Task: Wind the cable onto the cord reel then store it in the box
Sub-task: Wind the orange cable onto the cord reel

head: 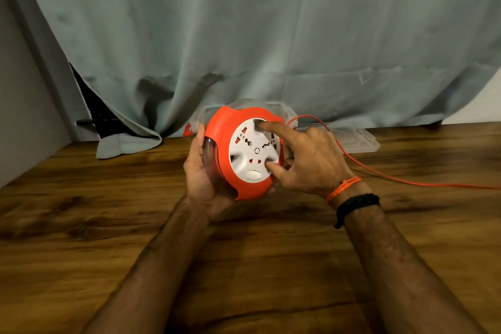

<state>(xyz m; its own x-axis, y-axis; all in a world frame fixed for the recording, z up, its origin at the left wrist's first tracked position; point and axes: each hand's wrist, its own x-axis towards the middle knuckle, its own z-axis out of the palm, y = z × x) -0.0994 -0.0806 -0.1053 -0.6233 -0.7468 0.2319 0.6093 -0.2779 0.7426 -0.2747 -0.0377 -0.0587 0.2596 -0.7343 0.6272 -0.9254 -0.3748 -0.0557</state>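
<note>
We see a wooden worktop filling the lower frame, a grey-green curtain behind. Mid-frame, our left hand cups the orange cord reel, fingers curled round its side. Our right hand presses forefinger and thumb into its white hub. The cable trails right, past a clear box.
</note>
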